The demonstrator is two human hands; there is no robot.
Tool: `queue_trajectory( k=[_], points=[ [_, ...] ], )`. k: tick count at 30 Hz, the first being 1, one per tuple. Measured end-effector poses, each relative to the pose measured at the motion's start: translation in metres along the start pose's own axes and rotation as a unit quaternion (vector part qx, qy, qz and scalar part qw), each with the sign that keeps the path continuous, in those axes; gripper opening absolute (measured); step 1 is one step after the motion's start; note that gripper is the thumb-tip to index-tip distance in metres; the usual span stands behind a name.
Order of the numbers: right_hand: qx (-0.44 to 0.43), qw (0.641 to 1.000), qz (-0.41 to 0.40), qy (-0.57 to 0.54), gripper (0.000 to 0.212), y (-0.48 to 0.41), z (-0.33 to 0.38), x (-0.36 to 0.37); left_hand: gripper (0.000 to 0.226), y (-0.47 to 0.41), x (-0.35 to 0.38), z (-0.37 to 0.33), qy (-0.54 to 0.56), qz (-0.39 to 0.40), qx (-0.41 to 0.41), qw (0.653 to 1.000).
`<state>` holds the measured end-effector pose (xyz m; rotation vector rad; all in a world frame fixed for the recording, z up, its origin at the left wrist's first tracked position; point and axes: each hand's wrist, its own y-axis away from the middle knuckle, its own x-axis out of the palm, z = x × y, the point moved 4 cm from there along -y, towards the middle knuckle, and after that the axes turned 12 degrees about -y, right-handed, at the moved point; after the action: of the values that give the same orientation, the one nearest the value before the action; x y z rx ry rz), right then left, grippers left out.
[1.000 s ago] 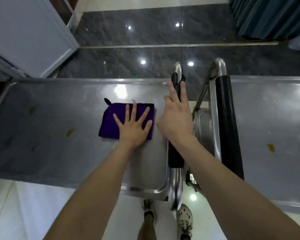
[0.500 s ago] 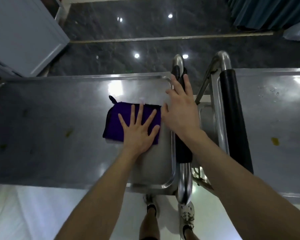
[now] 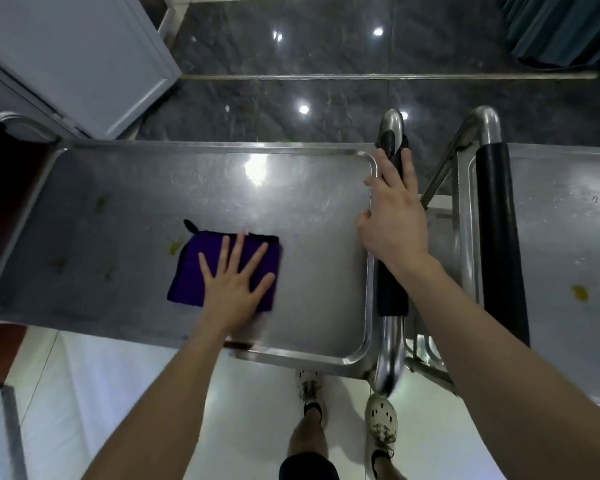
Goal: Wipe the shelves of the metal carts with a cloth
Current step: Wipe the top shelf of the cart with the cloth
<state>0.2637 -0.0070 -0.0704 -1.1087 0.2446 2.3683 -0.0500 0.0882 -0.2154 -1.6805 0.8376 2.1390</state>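
Observation:
A folded purple cloth (image 3: 194, 271) lies flat on the top shelf of the left metal cart (image 3: 309, 209). My left hand (image 3: 238, 282) presses on the cloth with fingers spread and straight. My right hand (image 3: 392, 216) rests on the cart's black-padded handle (image 3: 390, 296) at the shelf's right edge, fingers fairly straight along the bar and thumb over the shelf rim. Yellowish stains (image 3: 174, 247) sit just left of the cloth, and more (image 3: 58, 263) lie toward the shelf's left end. A second metal cart (image 3: 568, 237) stands to the right, with a stain (image 3: 580, 292) on its top.
The second cart's black handle (image 3: 499, 237) runs close beside the first cart's handle. A white cabinet (image 3: 84, 57) stands at the back left on the dark marble floor (image 3: 326, 46). A teal curtain (image 3: 561, 26) hangs at the back right. My feet (image 3: 343, 403) stand on white floor below.
My left hand has slid the cloth leftward along the shelf, away from the handle and toward the stains. My right hand has stayed on the handle.

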Motion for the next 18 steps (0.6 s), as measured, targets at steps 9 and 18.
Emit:
queue_trajectory(
  k=[9, 18],
  points=[
    [0.013, 1.000, -0.008, 0.025, 0.054, 0.000, 0.002, -0.002, 0.076, -0.202, -0.051, 0.024, 0.056, 0.035, -0.065, 0.996],
    [0.014, 1.000, -0.009, 0.011, 0.046, 0.001, 0.006, -0.006, 0.073, -0.094, -0.040, -0.124, 0.029, -0.059, 0.090, 0.994]
  ],
)
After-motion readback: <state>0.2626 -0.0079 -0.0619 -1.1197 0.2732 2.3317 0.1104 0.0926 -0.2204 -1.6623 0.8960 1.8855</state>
